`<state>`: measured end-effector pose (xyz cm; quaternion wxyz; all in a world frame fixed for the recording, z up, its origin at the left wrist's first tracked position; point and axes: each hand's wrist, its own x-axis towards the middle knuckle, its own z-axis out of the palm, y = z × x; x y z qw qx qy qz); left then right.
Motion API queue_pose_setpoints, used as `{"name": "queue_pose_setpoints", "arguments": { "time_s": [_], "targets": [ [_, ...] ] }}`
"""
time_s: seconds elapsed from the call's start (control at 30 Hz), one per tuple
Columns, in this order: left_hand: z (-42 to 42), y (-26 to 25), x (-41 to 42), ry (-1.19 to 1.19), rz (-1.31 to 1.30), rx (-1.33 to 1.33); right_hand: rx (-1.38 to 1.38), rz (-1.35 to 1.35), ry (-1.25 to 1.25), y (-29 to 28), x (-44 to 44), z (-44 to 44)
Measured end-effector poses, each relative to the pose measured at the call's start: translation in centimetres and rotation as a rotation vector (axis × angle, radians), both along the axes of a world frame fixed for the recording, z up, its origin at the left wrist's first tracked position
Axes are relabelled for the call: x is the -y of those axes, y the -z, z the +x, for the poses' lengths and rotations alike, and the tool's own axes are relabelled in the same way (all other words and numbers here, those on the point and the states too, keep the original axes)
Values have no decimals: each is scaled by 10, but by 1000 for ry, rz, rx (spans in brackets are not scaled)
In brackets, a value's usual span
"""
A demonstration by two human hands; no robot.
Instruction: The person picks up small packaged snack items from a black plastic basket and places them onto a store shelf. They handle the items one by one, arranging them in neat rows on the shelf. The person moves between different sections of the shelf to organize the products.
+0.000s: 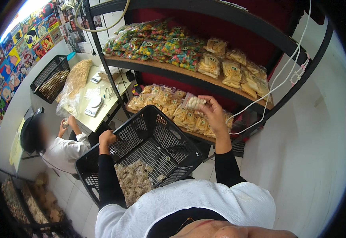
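Note:
A black perforated plastic crate (pixel 135 126) is tilted against my body, its rim held by my left hand (pixel 107 138). Inside it, a heap of small bags of beige pieces (pixel 134 178) fills the near left part, and one small bag (pixel 161 178) lies apart from the heap. Between the fingers of my right hand (pixel 214 111) is a small clear plastic bag of pale pieces (pixel 194 102). It hangs in front of the lower shelf, over packed bags of yellowish snack sticks (pixel 187 117) that bear round labels.
On the upper shelf (pixel 164 63) lie bags of colourful snacks (pixel 149 44) and more stick snacks (pixel 208 64). White cables (pixel 275 89) hang at the right. A seated co-worker (pixel 66 148) handles something small beside a table (pixel 101 117) with a scale (pixel 94 105) and a large snack bag (pixel 77 77).

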<state>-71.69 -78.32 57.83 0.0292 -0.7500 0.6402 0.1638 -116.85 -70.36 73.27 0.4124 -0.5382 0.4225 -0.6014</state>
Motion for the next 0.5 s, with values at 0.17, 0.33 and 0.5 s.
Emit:
{"name": "queue_pose_setpoints", "arguments": {
  "time_s": [0.17,0.33,0.5],
  "targets": [
    [2,3,0,-35,5,-15,79,-77,39,-21,18,-20],
    [9,5,-2,-44,-1,-30,115,-97,69,-25,25,-24],
    [18,17,0,-62,-28,-15,-9,-286,131,-24,23,-15]
  ]
}}
